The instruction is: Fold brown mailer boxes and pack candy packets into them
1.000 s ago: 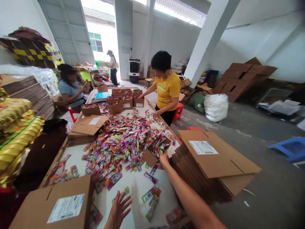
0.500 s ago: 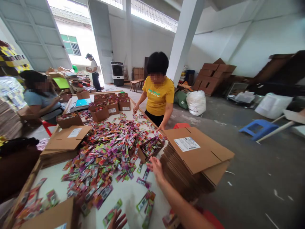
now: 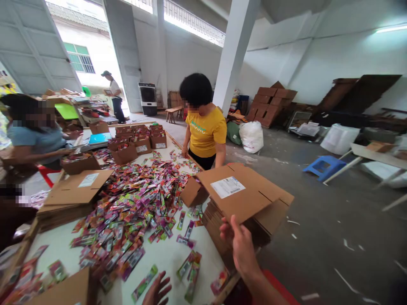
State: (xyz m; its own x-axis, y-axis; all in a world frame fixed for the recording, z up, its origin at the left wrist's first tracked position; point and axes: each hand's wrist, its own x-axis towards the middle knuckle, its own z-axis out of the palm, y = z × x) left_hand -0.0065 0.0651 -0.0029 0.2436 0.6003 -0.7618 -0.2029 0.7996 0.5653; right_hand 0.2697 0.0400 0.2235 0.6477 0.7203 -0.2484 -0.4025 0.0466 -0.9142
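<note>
My right hand [image 3: 241,243] is at the near edge of a stack of flattened cardboard boxes [image 3: 251,190], thumb raised and fingers loosely bent, with nothing seen in it. The top flat box carries a white label [image 3: 227,187]. At the bottom edge my left hand [image 3: 158,290] is partly in view, fingers spread, beside a green packet [image 3: 144,283]. More packets [image 3: 192,271] lie to its right. A large heap of colourful small packets [image 3: 136,199] covers the middle of the table [image 3: 171,254]. Beyond my right hand, a small brown box [image 3: 193,192] leans tilted against the stack.
Across the table stands a person in a yellow shirt [image 3: 206,131]; another in blue [image 3: 34,140] sits at left. Filled boxes [image 3: 143,146] stand at the far end. Flat cardboard [image 3: 74,188] is stacked at left, a carton [image 3: 63,290] lower left, a blue stool [image 3: 324,167] at right.
My right hand has moved right, from beside the small box to the flat box stack. The small box has gone from upright with packets showing to tilted. The view has swung right.
</note>
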